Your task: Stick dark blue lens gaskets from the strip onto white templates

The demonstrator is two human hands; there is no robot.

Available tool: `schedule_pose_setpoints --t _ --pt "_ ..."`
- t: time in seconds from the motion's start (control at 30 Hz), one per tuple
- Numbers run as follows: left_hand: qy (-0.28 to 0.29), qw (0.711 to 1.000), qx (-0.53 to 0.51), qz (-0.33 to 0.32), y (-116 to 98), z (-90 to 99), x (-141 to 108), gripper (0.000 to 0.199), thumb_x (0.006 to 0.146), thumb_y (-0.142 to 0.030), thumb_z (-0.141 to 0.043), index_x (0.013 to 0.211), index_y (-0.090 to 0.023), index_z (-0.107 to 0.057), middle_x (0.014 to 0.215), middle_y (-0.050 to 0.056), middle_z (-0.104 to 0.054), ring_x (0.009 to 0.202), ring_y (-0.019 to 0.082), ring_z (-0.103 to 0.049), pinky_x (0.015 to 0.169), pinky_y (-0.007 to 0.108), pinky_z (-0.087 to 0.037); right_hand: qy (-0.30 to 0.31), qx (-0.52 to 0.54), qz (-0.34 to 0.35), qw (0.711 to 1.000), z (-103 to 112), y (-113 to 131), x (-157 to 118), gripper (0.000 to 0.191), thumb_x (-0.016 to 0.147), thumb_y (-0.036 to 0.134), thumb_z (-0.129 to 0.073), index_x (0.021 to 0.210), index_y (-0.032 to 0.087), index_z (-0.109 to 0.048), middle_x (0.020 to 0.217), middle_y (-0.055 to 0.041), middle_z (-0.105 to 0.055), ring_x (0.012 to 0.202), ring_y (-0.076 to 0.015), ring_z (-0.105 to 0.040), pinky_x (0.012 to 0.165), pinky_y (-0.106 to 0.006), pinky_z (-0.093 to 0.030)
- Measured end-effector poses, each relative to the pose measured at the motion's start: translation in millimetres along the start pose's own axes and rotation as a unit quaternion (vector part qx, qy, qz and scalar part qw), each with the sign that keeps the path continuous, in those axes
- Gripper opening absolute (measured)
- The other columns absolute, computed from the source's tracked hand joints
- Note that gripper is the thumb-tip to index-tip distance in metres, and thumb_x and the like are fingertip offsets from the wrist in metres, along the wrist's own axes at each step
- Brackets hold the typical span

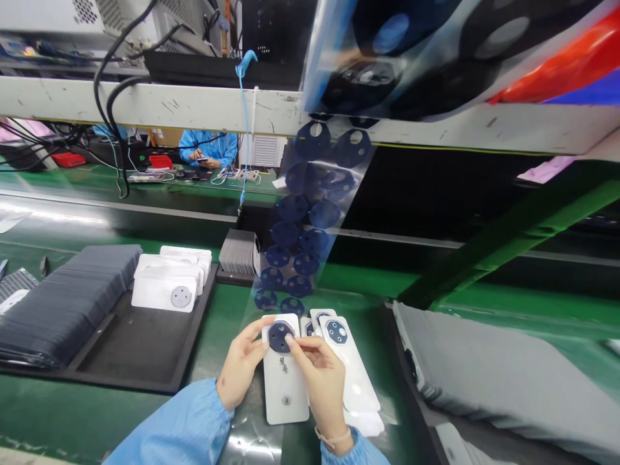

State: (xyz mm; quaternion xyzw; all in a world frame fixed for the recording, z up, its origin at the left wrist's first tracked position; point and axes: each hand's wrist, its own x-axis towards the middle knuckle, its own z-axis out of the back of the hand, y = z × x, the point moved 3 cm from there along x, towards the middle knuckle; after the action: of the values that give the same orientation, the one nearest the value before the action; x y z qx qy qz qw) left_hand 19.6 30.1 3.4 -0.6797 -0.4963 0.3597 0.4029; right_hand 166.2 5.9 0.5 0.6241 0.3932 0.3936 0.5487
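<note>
A white phone back cover (287, 386) lies upright in front of me, with dark markings in its middle and a small round emblem near the bottom. Over its camera area sits a dark blue round film sticker (277, 338) with small holes. My left hand (239, 365) is closed on the cover's upper left edge. My right hand (322, 374) pinches the sticker's right edge between thumb and finger. Right beside, several more white covers (361, 378) lie overlapping, with round camera areas showing. A clear strip (303, 252) of dark round stickers hangs down behind the cover.
At left, a black tray (140, 342) carries a long stack of grey sheets (72, 303) and several white covers (165, 284). Grey slotted pieces (239, 252) stand behind. A grey-covered stack (508, 374) fills the right. A shelf beam (194, 106) crosses overhead; a person in blue (208, 148) works beyond.
</note>
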Motion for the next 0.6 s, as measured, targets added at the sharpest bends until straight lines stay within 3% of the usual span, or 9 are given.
schedule_pose_setpoints --t 0.6 --pt "-0.005 1.000 -0.008 -0.004 -2.8 -1.9 -2.8 0.034 0.081 -0.025 -0.069 0.116 -0.023 -0.067 0.126 0.009 -0.068 0.107 0.026 -0.066 0.092 0.034 -0.052 -0.001 -0.012 0.008 1.000 -1.1 3.9 -0.4 0.024 0.072 0.040 -0.079 0.073 0.018 -0.070 0.073 -0.0047 -0.070 0.068 -0.0194 -0.066 0.061 -0.029 -0.054"
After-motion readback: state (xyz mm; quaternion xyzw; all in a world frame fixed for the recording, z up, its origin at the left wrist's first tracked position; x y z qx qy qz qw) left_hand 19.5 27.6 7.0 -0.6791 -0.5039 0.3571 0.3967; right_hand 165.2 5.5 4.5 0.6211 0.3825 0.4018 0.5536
